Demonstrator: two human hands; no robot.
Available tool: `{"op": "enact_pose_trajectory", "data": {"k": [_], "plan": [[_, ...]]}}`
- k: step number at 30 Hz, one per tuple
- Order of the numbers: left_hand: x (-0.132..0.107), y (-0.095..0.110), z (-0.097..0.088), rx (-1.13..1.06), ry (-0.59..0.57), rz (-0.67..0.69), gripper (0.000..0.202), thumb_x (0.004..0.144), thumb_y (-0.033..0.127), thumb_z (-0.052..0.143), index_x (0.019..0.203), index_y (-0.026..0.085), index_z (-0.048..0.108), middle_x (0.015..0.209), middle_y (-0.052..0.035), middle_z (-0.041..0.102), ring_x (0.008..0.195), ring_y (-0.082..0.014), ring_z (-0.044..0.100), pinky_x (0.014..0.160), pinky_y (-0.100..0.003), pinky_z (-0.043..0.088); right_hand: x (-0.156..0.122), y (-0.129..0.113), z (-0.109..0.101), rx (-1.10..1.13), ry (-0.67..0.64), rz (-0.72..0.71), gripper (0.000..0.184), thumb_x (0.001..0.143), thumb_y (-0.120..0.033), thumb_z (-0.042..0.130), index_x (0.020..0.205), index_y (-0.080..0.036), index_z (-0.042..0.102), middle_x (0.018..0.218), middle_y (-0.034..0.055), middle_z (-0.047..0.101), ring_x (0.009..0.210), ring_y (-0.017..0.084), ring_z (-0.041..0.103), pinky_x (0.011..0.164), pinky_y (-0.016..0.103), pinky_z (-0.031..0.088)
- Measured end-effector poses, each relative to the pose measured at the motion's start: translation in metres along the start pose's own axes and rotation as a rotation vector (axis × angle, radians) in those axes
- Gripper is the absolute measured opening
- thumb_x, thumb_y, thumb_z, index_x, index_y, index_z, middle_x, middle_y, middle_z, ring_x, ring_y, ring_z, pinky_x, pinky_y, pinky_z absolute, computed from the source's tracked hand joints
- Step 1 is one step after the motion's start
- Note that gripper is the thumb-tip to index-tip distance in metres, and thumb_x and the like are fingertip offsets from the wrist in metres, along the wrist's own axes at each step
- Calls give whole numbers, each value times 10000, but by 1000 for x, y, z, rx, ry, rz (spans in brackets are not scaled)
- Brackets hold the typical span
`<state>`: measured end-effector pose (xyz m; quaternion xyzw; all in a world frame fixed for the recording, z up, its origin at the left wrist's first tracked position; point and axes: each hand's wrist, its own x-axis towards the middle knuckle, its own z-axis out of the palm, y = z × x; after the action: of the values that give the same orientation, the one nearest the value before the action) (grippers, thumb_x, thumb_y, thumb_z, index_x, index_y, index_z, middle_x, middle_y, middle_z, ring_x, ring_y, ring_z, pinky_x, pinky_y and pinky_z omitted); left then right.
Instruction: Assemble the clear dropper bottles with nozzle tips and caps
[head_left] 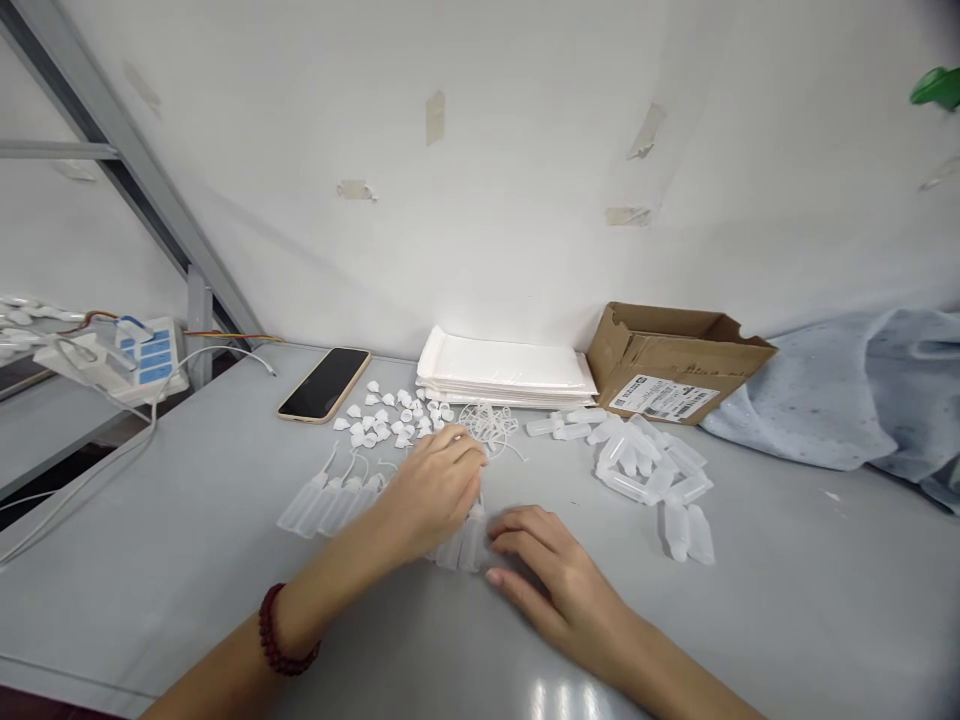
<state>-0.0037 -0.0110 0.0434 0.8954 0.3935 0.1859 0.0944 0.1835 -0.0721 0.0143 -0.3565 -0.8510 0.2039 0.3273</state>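
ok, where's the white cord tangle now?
Head view, near centre: the white cord tangle lies just beyond the left hand, right of the white caps, in front of the stacked white envelopes.

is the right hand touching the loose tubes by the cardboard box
Apart: the head view shows grey table between the right hand and the loose tubes.

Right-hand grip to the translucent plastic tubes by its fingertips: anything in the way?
Nothing visible on that side: the right-hand grip is open beside the translucent plastic tubes; whether it touches them, I can't tell. At their far end, the left-hand grip covers part of them in this view.
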Motion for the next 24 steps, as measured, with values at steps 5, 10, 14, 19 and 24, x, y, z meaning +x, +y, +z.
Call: {"op": "enact_pose_trajectory", "data": {"k": [5, 10, 14, 19, 24], "plan": [[-2, 10, 4, 54, -61, 1, 293, 960, 233, 326, 1069, 158, 587, 1103, -79, 602, 1143, -262, 437, 952, -451, 368, 4, 9, -17, -129, 55, -11, 159, 940, -259, 472, 1005, -167, 584, 989, 102, 628, 924, 223, 583, 782, 398, 512], [-3, 10, 9, 116, -77, -45, 356, 974, 306, 300, 1120, 152, 586, 1148, -108, 590, 1207, -316, 383, 939, -497, 349, 3, 35, -37, -375, 148, 39, 177, 944, -271, 461, 1004, -159, 585, 1016, 125, 615, 945, 240, 583, 795, 414, 501], [-3, 8, 10, 110, -61, -64, 367, 977, 315, 280, 1107, 160, 587, 1135, -108, 591, 1201, -321, 385, 931, -502, 341, 1, 56, -53, -656, 179, 94, 261, 954, -334, 425, 983, -148, 605, 1073, 167, 618, 1009, 288, 573, 799, 446, 479], [0, 7, 11, 110, -91, -82, 398, 966, 419, 308, 1105, 150, 566, 1120, -120, 583, 1137, -321, 417, 899, -503, 350, 0, 67, -65, -997, 82, 190, 388, 972, -408, 348, 1065, -135, 608, 1324, 198, 521, 1239, 371, 430, 853, 541, 425], [2, 4, 14, 60, -59, -100, 433, 960, 459, 315, 1065, 142, 591, 1122, -119, 572, 1118, -310, 426, 915, -504, 344, -3, 72, -72, -1065, 49, 304, 437, 960, -452, 353, 1071, -123, 618, 1351, 224, 482, 1259, 381, 403, 845, 537, 435]]}}
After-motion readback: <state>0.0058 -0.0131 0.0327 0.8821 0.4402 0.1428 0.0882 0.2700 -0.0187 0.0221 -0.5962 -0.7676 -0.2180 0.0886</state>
